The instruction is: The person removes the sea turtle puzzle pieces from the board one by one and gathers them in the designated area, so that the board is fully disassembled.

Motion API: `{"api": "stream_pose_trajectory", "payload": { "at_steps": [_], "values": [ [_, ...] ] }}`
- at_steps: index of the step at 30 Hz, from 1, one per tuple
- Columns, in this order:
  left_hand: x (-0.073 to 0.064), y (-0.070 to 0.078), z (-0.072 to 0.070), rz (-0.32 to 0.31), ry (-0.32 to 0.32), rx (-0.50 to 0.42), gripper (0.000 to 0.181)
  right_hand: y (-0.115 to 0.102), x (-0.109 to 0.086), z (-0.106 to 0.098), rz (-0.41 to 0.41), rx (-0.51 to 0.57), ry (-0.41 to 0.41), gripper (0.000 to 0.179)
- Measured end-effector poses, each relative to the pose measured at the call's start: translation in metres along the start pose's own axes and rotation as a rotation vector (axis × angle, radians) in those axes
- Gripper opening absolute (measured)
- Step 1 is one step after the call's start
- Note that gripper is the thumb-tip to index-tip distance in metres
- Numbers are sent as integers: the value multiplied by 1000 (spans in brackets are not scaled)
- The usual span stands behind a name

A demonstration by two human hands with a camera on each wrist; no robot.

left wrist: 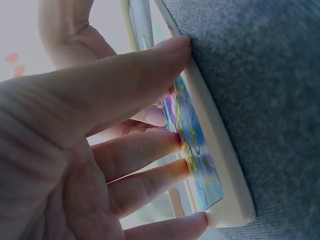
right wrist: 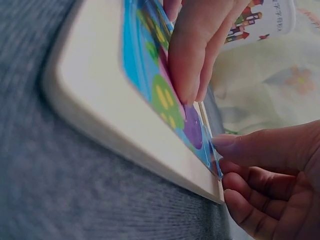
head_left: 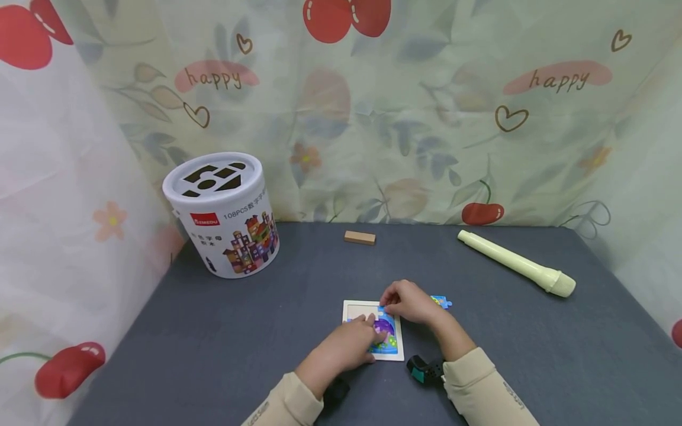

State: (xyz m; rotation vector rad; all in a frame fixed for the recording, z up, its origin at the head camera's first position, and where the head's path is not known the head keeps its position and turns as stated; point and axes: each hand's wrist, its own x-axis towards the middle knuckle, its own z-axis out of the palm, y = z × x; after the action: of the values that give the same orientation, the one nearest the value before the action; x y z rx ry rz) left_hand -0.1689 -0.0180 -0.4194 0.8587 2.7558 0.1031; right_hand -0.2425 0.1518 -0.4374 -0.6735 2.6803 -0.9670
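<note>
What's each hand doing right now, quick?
Left hand: open, fingertips resting on the jigsaw puzzle.
Right hand: closed, thumb and fingertips pinching a blue puzzle piece at the jigsaw's edge.

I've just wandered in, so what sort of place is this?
Probably a curtained play corner, judging by the white cylindrical block tub, pale-framed colourful jigsaw puzzle and cherry-printed hanging curtain.

Free surface (head_left: 290, 302) left of the frame (head_left: 391, 357)
Bucket (head_left: 234, 228) bars far left, microphone (head_left: 514, 263) far right; left hand (head_left: 348, 343) and right hand (head_left: 411, 303) obstruct above.
</note>
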Motion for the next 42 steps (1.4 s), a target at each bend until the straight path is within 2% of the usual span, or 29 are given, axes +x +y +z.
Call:
{"api": "stream_pose_trajectory", "payload": {
  "at_steps": [9, 12, 18, 23, 26, 42],
  "values": [
    [-1, 0, -1, -3, -3, -5, 45, -3, 1, 0, 71, 36, 0, 3],
    [-2, 0, -2, -3, -3, -5, 45, 0, 1, -2, 47, 67, -17, 4],
    [-2, 0, -2, -9, -9, -14, 44, 14, 2, -7, -12, 174, -66, 9],
    [-2, 0, -2, -8, -14, -17, 45, 18, 1, -11, 17, 308, -123, 14],
    [-2, 1, -2, -12, -21, -21, 46, 19, -1, -13, 55, 360, -120, 15],
    [-2, 0, 2, 11, 18, 0, 46, 43, -24, -43, 149, 371, -68, 23]
  ]
}}
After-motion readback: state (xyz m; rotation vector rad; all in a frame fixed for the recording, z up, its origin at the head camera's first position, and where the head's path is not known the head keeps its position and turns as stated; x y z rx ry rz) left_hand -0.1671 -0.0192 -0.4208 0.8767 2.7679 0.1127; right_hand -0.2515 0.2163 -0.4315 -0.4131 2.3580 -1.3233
